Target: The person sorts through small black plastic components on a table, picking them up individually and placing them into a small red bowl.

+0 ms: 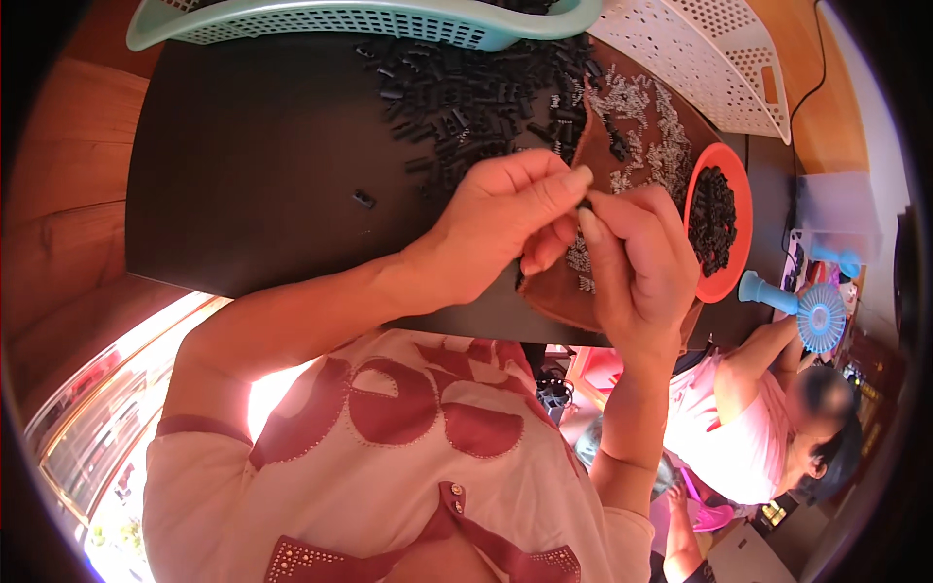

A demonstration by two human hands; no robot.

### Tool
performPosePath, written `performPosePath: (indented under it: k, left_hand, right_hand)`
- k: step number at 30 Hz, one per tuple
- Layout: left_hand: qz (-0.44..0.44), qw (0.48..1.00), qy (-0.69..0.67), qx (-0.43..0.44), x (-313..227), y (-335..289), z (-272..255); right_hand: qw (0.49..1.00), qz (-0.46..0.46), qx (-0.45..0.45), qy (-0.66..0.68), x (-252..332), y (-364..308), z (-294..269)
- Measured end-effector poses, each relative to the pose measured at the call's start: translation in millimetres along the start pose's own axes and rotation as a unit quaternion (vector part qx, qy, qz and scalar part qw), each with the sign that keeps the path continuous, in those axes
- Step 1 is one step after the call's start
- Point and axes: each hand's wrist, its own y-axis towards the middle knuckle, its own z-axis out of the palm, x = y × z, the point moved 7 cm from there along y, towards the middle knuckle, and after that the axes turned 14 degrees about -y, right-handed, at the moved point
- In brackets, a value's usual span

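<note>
My left hand (501, 219) and my right hand (646, 257) meet fingertip to fingertip above the table, both pinched closed. A small dark bit shows between the fingertips, mostly hidden, so I cannot make out its kind. Under and beyond my hands lies a brown cloth (549, 296) with many small metal springs (671, 146) scattered on it. To its left spreads a loose heap of small black plastic parts (457, 97). One black part (362, 199) lies apart from the heap, left of my left hand. Right of my right hand stands a red bowl (744, 223) holding more small black pieces (712, 219).
A teal perforated basket (321, 24) stands at the far edge of the dark table (253, 165). At the far right is a white perforated basket (700, 58). A small blue fan (821, 316) stands beyond the bowl, near another person (734, 418) sitting at the right.
</note>
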Motion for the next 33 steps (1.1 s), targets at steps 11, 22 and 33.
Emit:
performPosePath:
  k: [11, 22, 33]
  left_hand:
    - [-0.045, 0.999, 0.011, -0.016, 5, -25, -2]
    - [0.151, 0.987, -0.043, -0.029, -66, -24, -31]
    - [0.130, 0.988, -0.066, -0.045, -61, -23, -37]
  right_hand:
    - [0.976, 0.060, 0.069, 0.197, -17, -6, 12]
    - [0.994, 0.019, 0.100, -0.047, -51, 53, 56]
    - [0.984, -0.016, 0.128, -0.123, -47, 62, 64]
